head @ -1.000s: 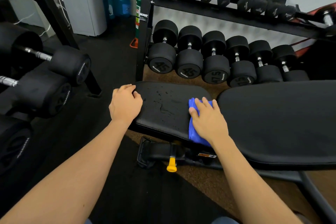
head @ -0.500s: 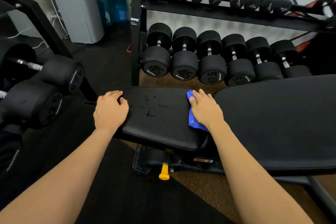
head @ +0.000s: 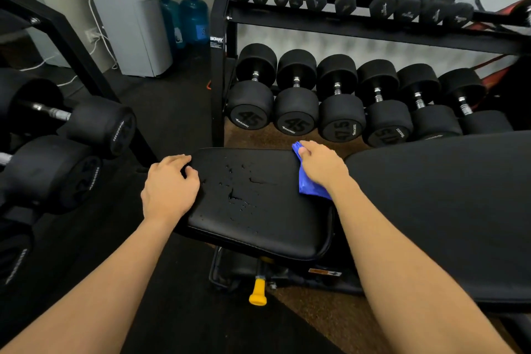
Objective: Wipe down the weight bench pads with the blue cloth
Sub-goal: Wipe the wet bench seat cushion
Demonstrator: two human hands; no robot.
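Note:
The black seat pad (head: 258, 227) of the weight bench lies in front of me, speckled with liquid droplets near its middle. My right hand (head: 321, 165) presses the blue cloth (head: 309, 188) flat on the pad's far right corner; most of the cloth is hidden under the palm. My left hand (head: 169, 185) rests on the pad's left edge, fingers curled over it, holding nothing else. The long black back pad (head: 448, 210) stretches to the right, separated from the seat by a narrow gap.
A dumbbell rack (head: 373, 29) stands just behind the bench, large dumbbells (head: 296, 106) low, small ones above. More dumbbells (head: 94, 123) sit on a rack at left. A yellow adjustment knob (head: 257, 293) hangs under the seat. Water jugs (head: 194, 16) stand at the back.
My right hand has slid the blue cloth away from me along the seat pad's right side, from its near edge to its far corner. The left hand stays on the left edge.

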